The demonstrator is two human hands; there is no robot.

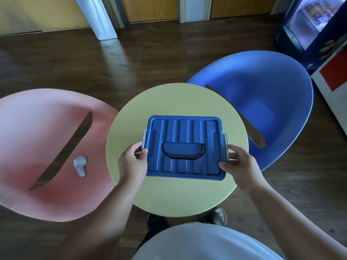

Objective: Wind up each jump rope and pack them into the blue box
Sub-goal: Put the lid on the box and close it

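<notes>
The blue box (185,132) stands on the round yellow-green table (169,194) with its ribbed lid on and a dark carry handle (183,156) lying flat in the lid. My left hand (132,162) grips the box's left side at the grey latch (144,137). My right hand (238,164) holds the right side at the other grey latch (225,145). No jump rope is visible; the lid hides the box's inside.
A pink tub chair (37,137) stands left of the table with a small pale grey object (80,165) on its seat. A blue tub chair (272,102) is at the right. A vending machine (315,25) stands far right on the dark wood floor.
</notes>
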